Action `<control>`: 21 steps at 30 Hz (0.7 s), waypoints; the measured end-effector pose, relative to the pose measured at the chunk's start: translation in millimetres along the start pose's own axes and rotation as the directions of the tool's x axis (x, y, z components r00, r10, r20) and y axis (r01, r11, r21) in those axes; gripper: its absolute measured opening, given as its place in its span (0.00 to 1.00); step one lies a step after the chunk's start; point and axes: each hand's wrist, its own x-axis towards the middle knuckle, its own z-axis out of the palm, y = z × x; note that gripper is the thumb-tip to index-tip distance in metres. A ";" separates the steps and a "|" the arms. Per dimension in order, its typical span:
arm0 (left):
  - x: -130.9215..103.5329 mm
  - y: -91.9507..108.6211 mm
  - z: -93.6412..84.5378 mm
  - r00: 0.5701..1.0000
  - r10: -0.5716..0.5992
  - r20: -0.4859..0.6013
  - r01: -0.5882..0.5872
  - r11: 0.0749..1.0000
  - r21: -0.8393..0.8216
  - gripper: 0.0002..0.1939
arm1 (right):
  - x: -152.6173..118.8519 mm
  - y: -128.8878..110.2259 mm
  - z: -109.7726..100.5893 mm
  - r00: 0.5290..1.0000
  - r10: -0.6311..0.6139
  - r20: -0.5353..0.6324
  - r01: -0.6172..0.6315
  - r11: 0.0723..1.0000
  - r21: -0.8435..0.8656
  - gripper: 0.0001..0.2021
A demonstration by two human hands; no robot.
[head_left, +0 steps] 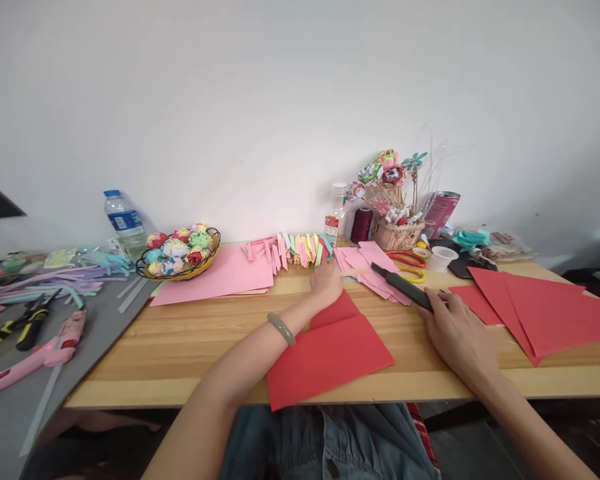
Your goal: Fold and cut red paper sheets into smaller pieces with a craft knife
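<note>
Hands apart: right hand (457,333) clamped on a dark-handled cutter (403,287); left hand (327,283), grip unclear, at the far end of red paper (335,357) on the tabletop (180,353). A cutter slip could nick fingers.

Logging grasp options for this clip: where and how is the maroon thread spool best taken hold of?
Grip the maroon thread spool high around its sides, coming from above and slightly in front. It stands upright, with the clear bottle left, flower basket right and wall behind, so sideways access looks cramped.
</note>
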 end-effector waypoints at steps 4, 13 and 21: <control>6.8 -14.3 -12.0 0.998 0.007 -0.058 -0.010 0.999 -0.052 0.05 | 0.9 -0.1 1.1 0.998 0.058 0.005 -0.058 0.995 0.079 0.20; 28.3 -33.7 -68.0 0.916 0.004 -0.402 -0.046 0.995 -0.093 0.29 | -1.2 1.5 3.1 0.993 0.110 0.037 -0.115 0.976 0.185 0.24; -85.5 -36.5 -75.5 0.271 0.851 0.450 -0.781 0.468 -0.413 0.18 | -0.2 -2.4 -2.2 0.985 0.157 0.064 -0.168 0.956 0.240 0.24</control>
